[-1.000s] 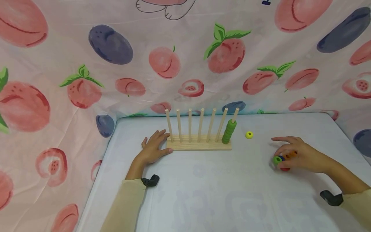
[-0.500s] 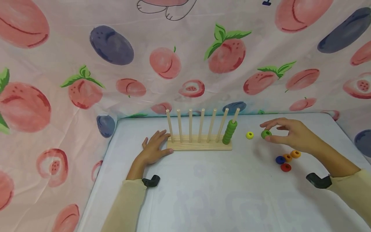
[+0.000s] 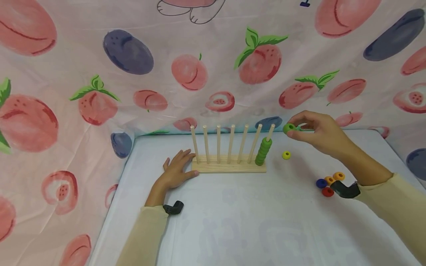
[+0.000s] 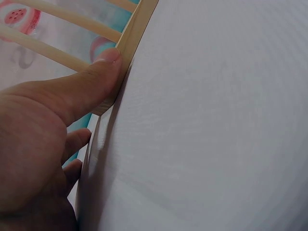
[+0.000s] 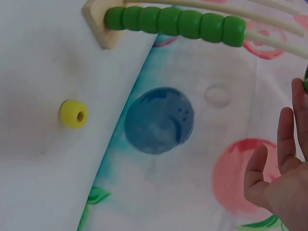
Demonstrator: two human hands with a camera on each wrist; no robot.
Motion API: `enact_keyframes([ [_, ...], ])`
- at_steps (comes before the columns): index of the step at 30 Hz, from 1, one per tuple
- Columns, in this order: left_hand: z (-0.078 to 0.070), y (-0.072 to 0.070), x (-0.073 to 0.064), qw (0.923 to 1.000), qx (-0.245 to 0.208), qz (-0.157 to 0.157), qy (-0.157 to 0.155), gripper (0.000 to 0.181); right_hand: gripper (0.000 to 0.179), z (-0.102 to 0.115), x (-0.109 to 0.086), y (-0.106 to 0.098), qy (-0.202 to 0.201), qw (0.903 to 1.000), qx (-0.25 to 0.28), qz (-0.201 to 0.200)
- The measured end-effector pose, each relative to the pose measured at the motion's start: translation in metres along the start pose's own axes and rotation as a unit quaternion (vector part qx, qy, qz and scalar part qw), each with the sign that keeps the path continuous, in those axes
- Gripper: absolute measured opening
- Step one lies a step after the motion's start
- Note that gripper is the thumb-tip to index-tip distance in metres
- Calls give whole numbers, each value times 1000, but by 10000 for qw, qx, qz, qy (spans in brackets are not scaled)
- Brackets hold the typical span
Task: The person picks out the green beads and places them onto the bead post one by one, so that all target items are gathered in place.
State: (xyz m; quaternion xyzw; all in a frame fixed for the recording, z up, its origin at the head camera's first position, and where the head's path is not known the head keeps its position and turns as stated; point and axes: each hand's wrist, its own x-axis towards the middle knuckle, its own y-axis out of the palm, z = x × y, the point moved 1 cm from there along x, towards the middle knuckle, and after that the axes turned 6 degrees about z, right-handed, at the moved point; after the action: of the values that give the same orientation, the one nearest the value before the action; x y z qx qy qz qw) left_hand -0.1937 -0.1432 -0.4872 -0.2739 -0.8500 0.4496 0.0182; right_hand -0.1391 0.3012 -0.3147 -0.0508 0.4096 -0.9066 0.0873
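Observation:
A wooden peg rack [image 3: 229, 168] stands on the table with a row of upright pegs. Its rightmost peg carries a stack of green beads [image 3: 263, 152], and the top of that peg is bare. At the rack's left end rests my left hand [image 3: 174, 170], fingers spread; the thumb touches the front of the base [image 4: 126, 45] in the left wrist view. My right hand [image 3: 321, 131] pinches a green bead [image 3: 288, 128] between thumb and fingers, raised just right of the stacked peg's tip and apart from it. In the right wrist view only that bead's edge shows.
A yellow bead [image 3: 286, 155] lies on the table right of the rack. Farther right and nearer are a blue bead [image 3: 321, 183], a red bead [image 3: 327, 192] and two orange beads [image 3: 338, 176]. Fruit-printed cloth [image 3: 199, 33] hangs behind the table.
My right hand has picked up the green bead from the group on the right and carried it up and left towards the stacked peg. The left hand and rack have stayed put.

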Motion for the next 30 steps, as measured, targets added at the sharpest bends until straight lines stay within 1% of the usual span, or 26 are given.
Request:
enact_keyframes([
  [7, 0, 0, -1, 10000, 15, -20, 37, 74, 31, 17, 12, 8, -256, 9984, 405, -308],
  [14, -1, -1, -1, 10000, -40, -18, 43, 74, 30, 26, 19, 17, -332, 9976, 540, -292],
  [26, -2, -2, -2, 10000, -68, -9, 44, 74, 31, 26, 24, 21, -323, 9962, 688, -418],
  [30, -2, -2, -2, 10000, -53, -13, 37, 74, 31, 25, 24, 24, -225, 9971, 643, -345],
])
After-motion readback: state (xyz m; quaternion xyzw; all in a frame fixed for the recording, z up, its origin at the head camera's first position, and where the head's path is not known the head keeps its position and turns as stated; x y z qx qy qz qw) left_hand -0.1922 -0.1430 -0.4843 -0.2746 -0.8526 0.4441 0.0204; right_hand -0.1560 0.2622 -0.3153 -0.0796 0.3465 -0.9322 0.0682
